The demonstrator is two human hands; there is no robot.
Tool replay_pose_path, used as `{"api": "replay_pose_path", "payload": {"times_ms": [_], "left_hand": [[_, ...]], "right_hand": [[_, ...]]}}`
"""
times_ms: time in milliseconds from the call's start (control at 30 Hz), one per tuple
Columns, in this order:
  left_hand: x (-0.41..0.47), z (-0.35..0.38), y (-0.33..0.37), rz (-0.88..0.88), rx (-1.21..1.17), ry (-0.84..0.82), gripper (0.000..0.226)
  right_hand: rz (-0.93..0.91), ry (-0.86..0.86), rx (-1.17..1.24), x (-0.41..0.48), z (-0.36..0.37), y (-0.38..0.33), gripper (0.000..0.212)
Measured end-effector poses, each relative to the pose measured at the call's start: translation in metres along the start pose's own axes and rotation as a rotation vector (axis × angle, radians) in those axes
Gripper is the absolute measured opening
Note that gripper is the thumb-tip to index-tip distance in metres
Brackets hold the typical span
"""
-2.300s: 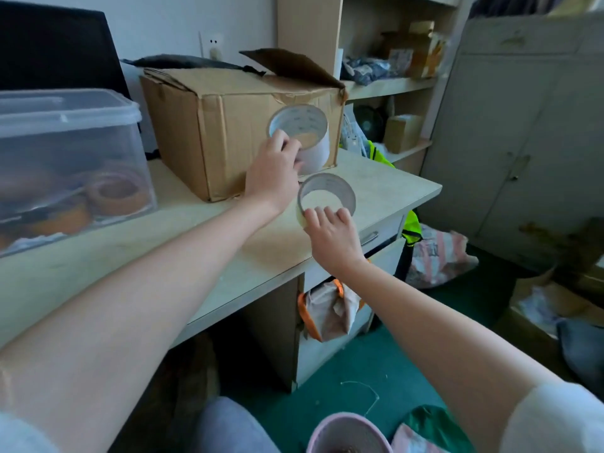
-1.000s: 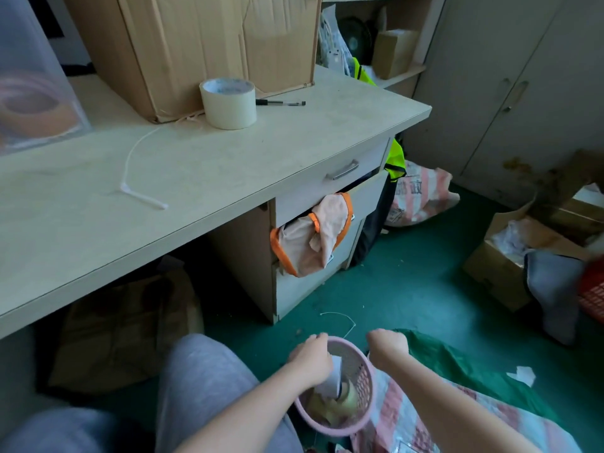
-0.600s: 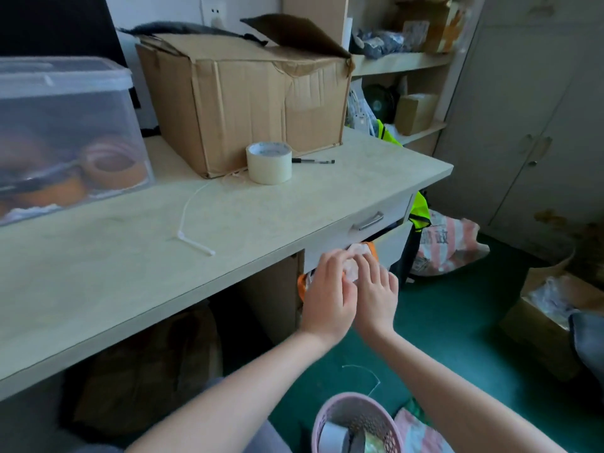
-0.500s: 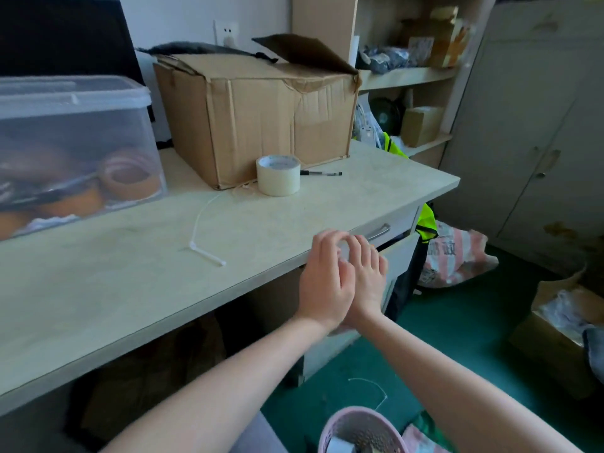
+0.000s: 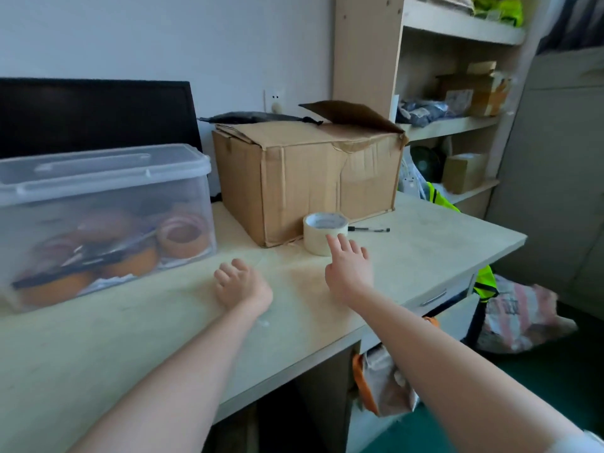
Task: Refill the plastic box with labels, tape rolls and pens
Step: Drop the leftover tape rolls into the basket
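Far to the left of both sets of fingers sits the clear plastic box (image 5: 98, 223), its lid (image 5: 98, 168) on, with orange tape rolls (image 5: 183, 233) showing dimly through its wall. Half a second ago the two hands were pressed together down by the drawer (image 5: 434, 295), below the worktop's edge. Now they have parted and come up over the worktop (image 5: 130, 338). I'd say the business down there is finished and the next item is being fetched for the box.

The left hand (image 5: 242, 284) rests on the worktop just right of the plastic box's near corner, its fingers (image 5: 228, 273) loosely curled and holding nothing. Behind them and to their right stands the cardboard box (image 5: 310, 181).

The right hand (image 5: 349, 269) reaches ahead with its fingers (image 5: 333, 243) spread and straight, empty. The forefinger tip lies at the near wall of the cream tape roll (image 5: 322, 228), though I can't tell whether it truly touches. The roll lies flat on the worktop right in front of the cardboard box. Just beyond those fingers and to their right lies a black pen (image 5: 369, 229), beside the roll and untouched.

Roll and pen are both outside the plastic box, and I'd expect its lid must come off before either goes in.
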State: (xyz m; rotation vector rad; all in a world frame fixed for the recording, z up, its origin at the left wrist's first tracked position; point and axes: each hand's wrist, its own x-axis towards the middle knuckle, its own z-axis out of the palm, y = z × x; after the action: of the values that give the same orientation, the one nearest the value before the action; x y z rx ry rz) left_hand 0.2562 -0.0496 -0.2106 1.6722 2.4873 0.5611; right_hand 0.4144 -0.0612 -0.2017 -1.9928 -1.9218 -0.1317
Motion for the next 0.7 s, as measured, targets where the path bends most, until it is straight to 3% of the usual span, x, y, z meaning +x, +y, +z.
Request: {"api": "replay_pose_path", "payload": {"times_ms": [100,200,333,400,533,700], "left_hand": [[0.001,0.01,0.006,0.138,0.01,0.082,0.036],[0.011,0.014,0.011,0.158,0.018,0.084,0.034],[0.02,0.015,0.021,0.202,-0.138,0.078,0.03],[0.024,0.02,0.032,0.358,-0.2,0.037,0.041],[0.037,0.034,0.057,0.588,-0.022,-0.074,0.06],[0.046,0.052,0.083,0.433,0.002,-0.046,0.044]], "right_hand": [[0.012,-0.02,-0.001,0.017,0.006,0.001,0.069],[0.074,-0.014,0.026,0.037,0.01,-0.001,0.074],[0.091,0.034,0.067,0.051,0.018,-0.004,0.049],[0.065,0.107,0.07,0.049,0.024,-0.004,0.037],[0.041,0.142,0.061,0.048,0.032,-0.002,0.033],[0.064,0.237,0.091,0.048,0.038,-0.004,0.03]]}}
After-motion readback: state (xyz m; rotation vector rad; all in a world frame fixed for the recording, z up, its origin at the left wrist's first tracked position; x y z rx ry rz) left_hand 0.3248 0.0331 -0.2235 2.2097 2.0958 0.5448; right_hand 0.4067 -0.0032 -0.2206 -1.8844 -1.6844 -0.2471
